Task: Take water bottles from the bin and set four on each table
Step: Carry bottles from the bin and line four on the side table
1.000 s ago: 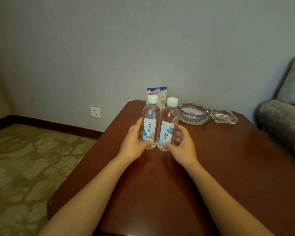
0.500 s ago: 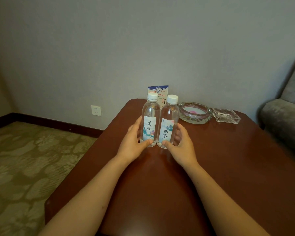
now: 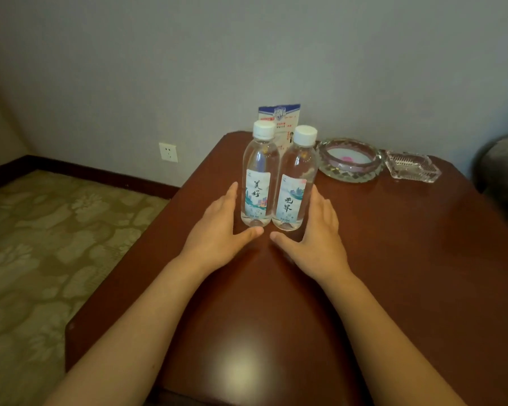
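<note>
The left water bottle (image 3: 257,183) and right water bottle (image 3: 295,189) stand upright, side by side, on a brown table (image 3: 393,259). The left hand (image 3: 217,232) and right hand (image 3: 317,238) flank them, fingers straight, holding nothing.

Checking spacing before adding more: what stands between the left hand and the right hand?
The left bottle and right bottle, upright side by side, stand between the left hand and right hand; the head view shows it.

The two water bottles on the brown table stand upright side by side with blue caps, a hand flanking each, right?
Not quite. The head view shows white caps, not blue, on the left bottle and right bottle. Both stand upright side by side on the brown table, left hand and right hand flanking them.
</note>
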{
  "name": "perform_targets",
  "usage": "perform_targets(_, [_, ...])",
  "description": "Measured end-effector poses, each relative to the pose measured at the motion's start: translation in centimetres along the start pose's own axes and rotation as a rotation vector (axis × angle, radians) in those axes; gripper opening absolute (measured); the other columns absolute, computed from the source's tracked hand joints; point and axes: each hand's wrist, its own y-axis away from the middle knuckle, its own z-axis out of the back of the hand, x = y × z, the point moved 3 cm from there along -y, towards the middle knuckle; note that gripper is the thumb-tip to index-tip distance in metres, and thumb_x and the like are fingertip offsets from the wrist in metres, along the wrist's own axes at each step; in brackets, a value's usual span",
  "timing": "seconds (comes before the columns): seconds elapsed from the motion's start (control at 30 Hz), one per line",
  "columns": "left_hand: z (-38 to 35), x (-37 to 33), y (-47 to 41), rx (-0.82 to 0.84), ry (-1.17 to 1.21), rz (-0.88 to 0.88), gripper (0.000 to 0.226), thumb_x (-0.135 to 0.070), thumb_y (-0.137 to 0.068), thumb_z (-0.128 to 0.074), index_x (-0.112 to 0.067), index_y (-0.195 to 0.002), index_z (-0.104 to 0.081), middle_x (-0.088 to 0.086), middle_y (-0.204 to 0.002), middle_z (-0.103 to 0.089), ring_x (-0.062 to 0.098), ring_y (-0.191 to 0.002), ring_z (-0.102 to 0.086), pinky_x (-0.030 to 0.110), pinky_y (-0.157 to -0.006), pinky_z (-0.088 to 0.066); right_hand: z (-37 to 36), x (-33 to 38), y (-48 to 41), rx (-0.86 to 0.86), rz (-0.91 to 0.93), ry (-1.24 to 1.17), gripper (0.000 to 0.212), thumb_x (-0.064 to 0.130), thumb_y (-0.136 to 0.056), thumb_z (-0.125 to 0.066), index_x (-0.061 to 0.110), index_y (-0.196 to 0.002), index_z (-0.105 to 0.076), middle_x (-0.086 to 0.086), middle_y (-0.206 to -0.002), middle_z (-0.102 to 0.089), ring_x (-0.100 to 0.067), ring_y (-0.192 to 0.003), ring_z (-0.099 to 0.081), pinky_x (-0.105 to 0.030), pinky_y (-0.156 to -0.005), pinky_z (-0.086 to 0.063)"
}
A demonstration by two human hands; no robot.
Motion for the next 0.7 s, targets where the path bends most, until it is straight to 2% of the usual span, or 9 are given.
perform_targets(0.07, [-0.4,0.6,0.7,0.046,-0.141,0.071,0.1,-0.066,-0.082,-0.059,-0.027,-0.156,-0.003,-0.003,-0.162,-0.019,0.016,-0.15,-0.014,0.04,-0.119,-0.022,0.1,0.1,0.5,0.003,-0.061,0.107,0.11,0.064,-0.08,-0.065,0.023,-0.158,0.0,-0.001,-0.167,-0.006,-0.021,-0.153,0.005,-0.045,-0.125,-0.009])
perform_targets(0.13, [-0.7,0.7,1.7,0.041,-0.29,0.068,0.093,-0.075,-0.083,-0.044,-0.024,-0.156,-0.017,-0.001,-0.162,-0.021,0.016,-0.151,-0.012,0.037,-0.122,-0.011,0.3,0.4,1.1,-0.02,-0.097,0.168,0.106,0.067,-0.081,-0.061,0.02,-0.158,-0.006,-0.006,-0.166,-0.01,-0.023,-0.153,0.003,-0.044,-0.125,-0.008])
perform_targets(0.23, [-0.6,0.1,3.5,0.026,-0.384,0.068,0.084,-0.079,-0.084,-0.031,-0.03,-0.151,-0.031,0.0,-0.161,-0.023,0.017,-0.151,-0.01,0.038,-0.123,-0.005,0.7,0.9,2.2,0.005,-0.091,0.261,0.095,0.068,-0.085,-0.053,0.019,-0.157,-0.016,-0.009,-0.165,-0.015,-0.027,-0.153,0.001,-0.049,-0.124,-0.006])
perform_targets(0.33, [-0.3,-0.8,5.9,0.105,-0.43,0.107,0.083,-0.081,-0.084,-0.021,-0.035,-0.153,-0.025,0.001,-0.164,-0.015,0.019,-0.152,-0.002,0.045,-0.123,0.0,1.4,1.1,4.5,0.157,-0.113,0.369,0.086,0.073,-0.09,-0.037,0.026,-0.158,-0.014,-0.008,-0.166,-0.011,-0.029,-0.153,0.006,-0.056,-0.122,0.002])
perform_targets(0.43, [0.2,-2.2,8.8,0.265,-0.492,0.151,0.085,-0.081,-0.082,-0.007,-0.037,-0.155,-0.01,0.003,-0.165,-0.002,0.024,-0.151,0.009,0.051,-0.121,0.004,2.9,1.1,7.5,0.373,-0.144,0.449,0.081,0.076,-0.091,-0.026,0.035,-0.158,-0.006,-0.005,-0.167,0.006,-0.029,-0.152,0.017,-0.062,-0.117,0.012])
perform_targets(0.57, [2.3,-5.0,11.3,0.617,-0.555,0.168,0.082,-0.079,-0.087,-0.017,-0.038,-0.155,0.005,0.003,-0.164,0.016,0.027,-0.149,0.019,0.057,-0.12,0.002,6.5,2.6,10.6,0.704,-0.181,0.509,0.083,0.076,-0.091,-0.026,0.037,-0.157,0.005,-0.005,-0.165,0.018,-0.034,-0.149,0.023,-0.067,-0.115,0.009])
perform_targets(0.63, [4.3,-6.9,12.4,0.721,-0.577,0.169,0.082,-0.078,-0.088,-0.021,-0.038,-0.155,0.006,0.002,-0.163,0.018,0.026,-0.149,0.02,0.06,-0.118,0.003,9.3,4.3,12.0,0.774,-0.192,0.523,0.084,0.075,-0.091,-0.027,0.038,-0.157,0.007,-0.007,-0.165,0.018,-0.037,-0.148,0.025,-0.068,-0.114,0.012])
perform_targets(0.7, [7.0,-9.2,13.4,0.75,-0.577,0.167,0.083,-0.078,-0.088,-0.023,-0.038,-0.154,0.007,0.002,-0.162,0.02,0.027,-0.148,0.022,0.061,-0.118,0.005,12.6,6.5,13.2,0.77,-0.216,0.51,0.082,0.075,-0.091,-0.027,0.038,-0.157,0.007,-0.008,-0.165,0.018,-0.038,-0.147,0.026,-0.067,-0.114,0.014])
